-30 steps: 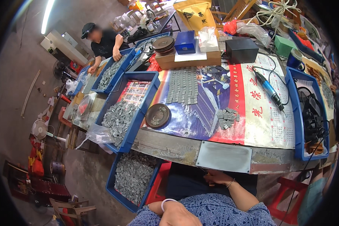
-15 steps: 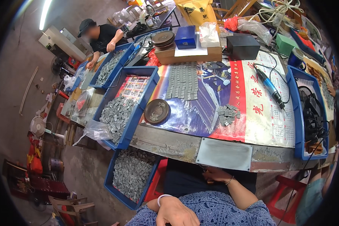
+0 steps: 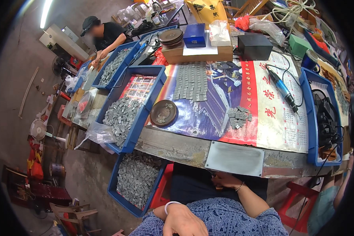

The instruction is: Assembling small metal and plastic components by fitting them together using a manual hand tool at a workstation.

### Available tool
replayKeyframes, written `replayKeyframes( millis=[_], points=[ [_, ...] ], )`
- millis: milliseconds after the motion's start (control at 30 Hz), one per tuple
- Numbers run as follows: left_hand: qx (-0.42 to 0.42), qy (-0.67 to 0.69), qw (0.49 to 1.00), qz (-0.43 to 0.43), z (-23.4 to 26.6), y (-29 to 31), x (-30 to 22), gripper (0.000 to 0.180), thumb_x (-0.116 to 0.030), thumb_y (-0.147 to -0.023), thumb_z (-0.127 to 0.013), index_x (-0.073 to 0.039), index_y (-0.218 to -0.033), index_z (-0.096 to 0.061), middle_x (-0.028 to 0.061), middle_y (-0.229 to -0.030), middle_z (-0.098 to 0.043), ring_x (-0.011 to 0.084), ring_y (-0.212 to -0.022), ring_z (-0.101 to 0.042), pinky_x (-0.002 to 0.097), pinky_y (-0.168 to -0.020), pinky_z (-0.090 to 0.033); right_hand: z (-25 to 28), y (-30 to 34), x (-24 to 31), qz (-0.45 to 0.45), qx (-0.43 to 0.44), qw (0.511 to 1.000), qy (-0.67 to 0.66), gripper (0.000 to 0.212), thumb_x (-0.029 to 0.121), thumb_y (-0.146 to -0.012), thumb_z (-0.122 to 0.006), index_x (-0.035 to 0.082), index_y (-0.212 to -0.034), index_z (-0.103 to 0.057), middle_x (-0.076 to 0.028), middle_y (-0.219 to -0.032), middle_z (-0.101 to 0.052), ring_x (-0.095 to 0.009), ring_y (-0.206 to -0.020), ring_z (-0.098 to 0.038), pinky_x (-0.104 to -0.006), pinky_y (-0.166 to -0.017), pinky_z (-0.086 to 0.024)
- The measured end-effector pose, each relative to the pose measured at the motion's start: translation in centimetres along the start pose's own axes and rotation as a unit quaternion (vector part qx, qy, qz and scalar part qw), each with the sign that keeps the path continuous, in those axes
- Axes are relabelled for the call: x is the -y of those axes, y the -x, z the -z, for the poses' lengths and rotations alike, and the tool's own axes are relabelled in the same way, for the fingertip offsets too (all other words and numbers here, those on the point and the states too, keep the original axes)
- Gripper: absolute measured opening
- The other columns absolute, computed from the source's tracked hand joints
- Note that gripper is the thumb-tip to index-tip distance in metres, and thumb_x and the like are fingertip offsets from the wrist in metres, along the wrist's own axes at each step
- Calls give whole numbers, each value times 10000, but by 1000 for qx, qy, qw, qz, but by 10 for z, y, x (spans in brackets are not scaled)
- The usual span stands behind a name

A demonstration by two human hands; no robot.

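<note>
Here, left hand (image 3: 185,222) flat on blue patterned lap, fingers loosely together, holding nothing, right hand (image 3: 226,181) w/ bracelet curled under workbench edge (image 3: 173,147), grip hidden, small grey metal plates (image 3: 238,117) heaped above that edge, blue bin (image 3: 124,196) of plates on floor below-left.

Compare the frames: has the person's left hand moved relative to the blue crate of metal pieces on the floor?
Yes. The left hand, resting open on the blue patterned lap, has shifted slightly rightward, away from the floor crate.

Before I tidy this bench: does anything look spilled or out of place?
Nothing is spilled. One loose heap of small grey metal pieces lies on the printed table cover, apart from the neat rows. Both hands rest in the lap.
</note>
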State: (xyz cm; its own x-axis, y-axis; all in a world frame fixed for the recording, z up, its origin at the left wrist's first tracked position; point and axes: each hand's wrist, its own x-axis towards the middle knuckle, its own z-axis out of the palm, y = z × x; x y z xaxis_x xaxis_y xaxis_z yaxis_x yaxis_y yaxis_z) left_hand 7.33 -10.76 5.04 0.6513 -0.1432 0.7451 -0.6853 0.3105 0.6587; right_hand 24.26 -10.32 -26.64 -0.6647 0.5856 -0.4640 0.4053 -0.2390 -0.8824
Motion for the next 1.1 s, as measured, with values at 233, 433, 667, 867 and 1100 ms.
replayKeyframes(
  millis=[233, 433, 667, 867, 1100],
  points=[
    [25, 11, 999, -37, 0, -10, 7, 506, -389, -870, -691, 36, -1134, -615, 224, -1091, -609, 398, -917, -595, 455, -729, -472, -1, 0, -4, -3, 0, 999, -39, 212, 236, -985, -534, 40, -908, -519, -4, -703, -550, -73, -623, -496, -264, -565, -429],
    [9, 31, 998, -52, 3, -1, -1, 517, -389, -866, -697, 47, -1132, -614, 231, -1072, -618, 398, -904, -599, 447, -699, -473, 1, 5, 11, -6, -7, 999, -41, 210, 241, -980, -545, 43, -914, -523, 1, -712, -545, -68, -643, -495, -252, -574, -430],
    [2, 16, 1000, -25, -4, -9, 8, 521, -390, -872, -692, 60, -1120, -608, 229, -1038, -617, 401, -848, -600, 451, -698, -480, -1, 0, -1, -20, 9, 998, -65, 203, 242, -972, -557, 44, -938, -524, 8, -740, -553, -66, -678, -505, -252, -603, -440],
    [-1, 25, 998, -51, 2, -9, -1, 556, -402, -879, -679, 70, -1161, -598, 239, -1080, -617, 379, -846, -609, 424, -669, -481, -4, 0, -8, -14, -1, 997, -75, 200, 244, -970, -562, 50, -982, -515, 8, -778, -554, -65, -703, -501, -250, -612, -436],
    [-15, 14, 999, -44, -4, -9, 4, 572, -410, -885, -669, 74, -1180, -591, 232, -1128, -605, 369, -873, -610, 421, -687, -473, 7, 32, 77, -26, -46, 997, 60, 310, 314, -961, -545, 9, -902, -553, -116, -735, -586, -143, -672, -588, -305, -603, -454]
  ],
)
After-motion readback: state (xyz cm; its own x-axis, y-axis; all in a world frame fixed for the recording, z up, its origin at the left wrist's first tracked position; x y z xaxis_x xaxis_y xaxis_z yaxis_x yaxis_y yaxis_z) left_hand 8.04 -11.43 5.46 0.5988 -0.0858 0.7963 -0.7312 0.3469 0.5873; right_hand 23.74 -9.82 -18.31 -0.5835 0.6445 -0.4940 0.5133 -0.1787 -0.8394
